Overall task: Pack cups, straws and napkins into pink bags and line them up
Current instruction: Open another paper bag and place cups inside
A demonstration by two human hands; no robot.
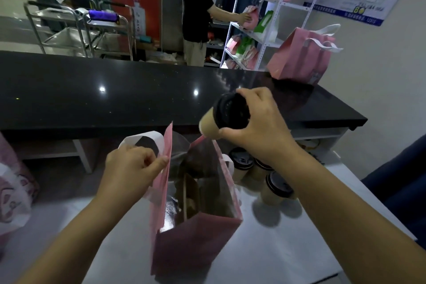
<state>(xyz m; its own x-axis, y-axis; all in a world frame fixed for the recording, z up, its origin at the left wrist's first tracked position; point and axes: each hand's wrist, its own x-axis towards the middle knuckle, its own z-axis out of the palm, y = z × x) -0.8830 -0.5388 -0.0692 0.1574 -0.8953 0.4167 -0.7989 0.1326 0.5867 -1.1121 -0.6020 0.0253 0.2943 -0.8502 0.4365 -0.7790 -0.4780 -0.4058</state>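
A person stands at a white surface with an open pink bag upright in front of them. The left hand pinches the bag's left wall near its white handle, holding the mouth open. The right hand grips a tan paper cup with a black lid, fingers curled around the lid end, the cup tilted just above the bag's right edge. Inside the bag, a brown cardboard divider shows against a silvery lining. More lidded cups stand on the surface just right of the bag. A second pink bag sits on the far black counter. Beyond it, another person reaches toward a shelf stacked with pink bags.
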